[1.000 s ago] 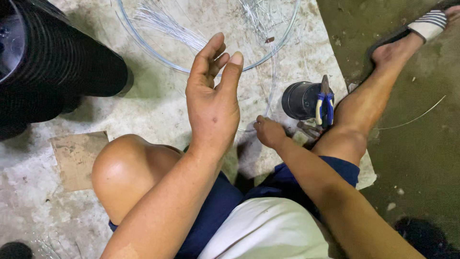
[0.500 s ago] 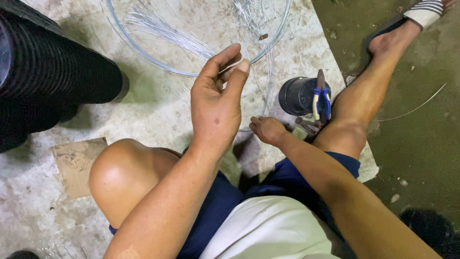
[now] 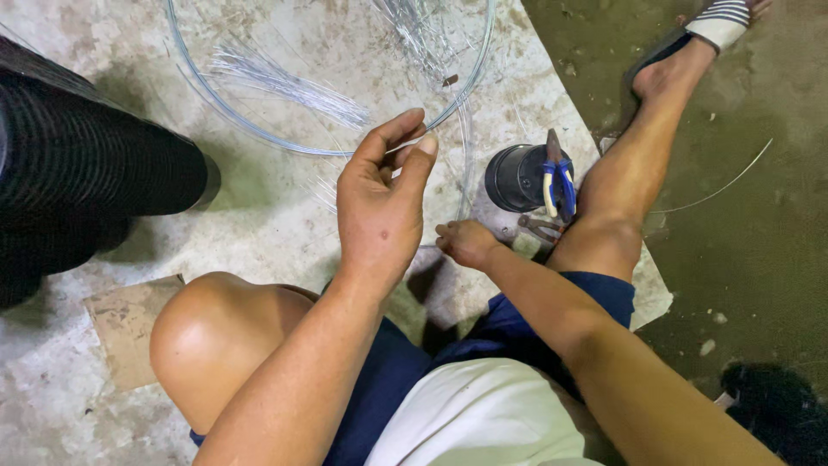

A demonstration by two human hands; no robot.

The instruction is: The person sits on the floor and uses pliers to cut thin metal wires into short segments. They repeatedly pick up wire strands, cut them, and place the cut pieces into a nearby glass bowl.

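Observation:
My left hand (image 3: 379, 207) is raised in front of me, its thumb and fingertips pinched on a thin silvery wire. That wire (image 3: 467, 164) runs down to my right hand (image 3: 466, 242), which is closed on its lower end just above the floor between my legs. Behind the hands lies a large wire hoop (image 3: 259, 136) with a bundle of thin cut wires (image 3: 289, 82) inside it.
A stack of black ribbed pots (image 3: 82, 173) lies on its side at the left. A small black cup (image 3: 517, 179) holds blue-handled pliers (image 3: 556, 181) beside my right knee. A cardboard scrap (image 3: 125, 324) lies by my left knee. A loose wire (image 3: 724, 183) lies on the right.
My left hand has closed from open, spread fingers into a pinch on the wire. My right hand has stayed low at the same spot; the view has shifted slightly.

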